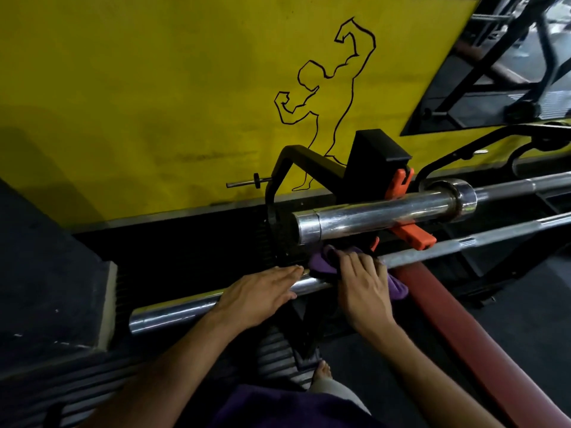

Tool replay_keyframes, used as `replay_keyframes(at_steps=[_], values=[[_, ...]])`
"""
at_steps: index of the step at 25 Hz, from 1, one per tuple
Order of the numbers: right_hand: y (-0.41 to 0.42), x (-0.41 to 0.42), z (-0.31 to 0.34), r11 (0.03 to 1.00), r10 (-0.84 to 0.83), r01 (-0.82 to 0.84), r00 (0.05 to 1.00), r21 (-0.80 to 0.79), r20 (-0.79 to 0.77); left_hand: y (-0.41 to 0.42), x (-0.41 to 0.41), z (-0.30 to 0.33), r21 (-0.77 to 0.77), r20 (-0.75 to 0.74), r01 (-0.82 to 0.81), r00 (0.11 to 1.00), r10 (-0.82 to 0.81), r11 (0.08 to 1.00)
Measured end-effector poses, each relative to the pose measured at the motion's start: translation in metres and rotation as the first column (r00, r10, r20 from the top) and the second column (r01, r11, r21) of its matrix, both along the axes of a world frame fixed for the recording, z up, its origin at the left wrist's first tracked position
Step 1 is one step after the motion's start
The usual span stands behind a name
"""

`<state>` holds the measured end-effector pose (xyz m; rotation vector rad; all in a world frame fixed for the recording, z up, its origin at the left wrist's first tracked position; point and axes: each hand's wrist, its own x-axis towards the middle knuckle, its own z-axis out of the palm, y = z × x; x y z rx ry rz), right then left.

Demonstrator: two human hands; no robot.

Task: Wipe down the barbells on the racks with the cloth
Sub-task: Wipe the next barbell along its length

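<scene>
Two chrome barbells lie on a black rack (pixel 375 156). The upper barbell (pixel 380 216) shows its thick sleeve and collar. The lower barbell (pixel 173 312) runs from the lower left up to the right. My left hand (pixel 259 296) lies on the lower bar's sleeve with fingers straight. Just to its right, my right hand (pixel 366 287) presses a purple cloth (pixel 321 262) over the same bar, fingers curled over the cloth. The bar under the cloth is hidden.
Orange rack hooks (pixel 411 234) sit under the upper bar. A red padded bench (pixel 457 332) runs to the lower right. A yellow wall (pixel 154 88) with a drawn bodybuilder outline is behind, with a mirror (pixel 500 72) at the upper right. A dark block (pixel 46 273) stands left.
</scene>
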<state>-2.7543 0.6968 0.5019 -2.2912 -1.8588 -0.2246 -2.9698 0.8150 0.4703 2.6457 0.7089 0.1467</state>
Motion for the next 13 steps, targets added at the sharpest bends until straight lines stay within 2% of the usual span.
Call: replay_keyframes(at_steps=[2, 5, 8, 10, 11, 12, 13], values=[[-0.017, -0.004, -0.007, 0.994, -0.031, 0.039, 0.997, 0.103, -0.071, 0.002, 0.001, 0.001, -0.022, -0.015, 0.021, 1.0, -0.021, 1.0], [-0.027, -0.018, -0.016, 0.976, -0.124, 0.164, 0.961, 0.146, -0.247, 0.004, 0.0, -0.003, -0.046, -0.028, 0.027, 0.999, -0.028, 0.999], [-0.038, -0.03, -0.027, 0.93, -0.213, 0.329, 0.845, 0.162, -0.491, 0.005, 0.0, -0.005, -0.054, -0.034, 0.026, 0.999, -0.028, 0.998], [-0.044, -0.037, -0.029, 0.904, -0.191, 0.381, 0.765, 0.193, -0.615, 0.006, 0.0, -0.003, -0.058, -0.033, 0.027, 0.999, -0.029, 0.998], [-0.046, -0.044, -0.024, 0.88, -0.185, 0.435, 0.685, 0.192, -0.704, 0.006, 0.0, -0.001, -0.059, -0.031, 0.027, 0.999, -0.028, 0.998], [-0.049, -0.05, -0.025, 0.849, -0.198, 0.508, 0.561, 0.145, -0.804, 0.005, -0.001, 0.001, -0.057, -0.024, 0.027, 0.999, -0.028, 0.998], [-0.05, -0.057, -0.023, 0.806, -0.205, 0.588, 0.396, 0.075, -0.895, 0.005, -0.001, 0.004, -0.065, -0.03, 0.026, 0.999, -0.028, 0.998]])
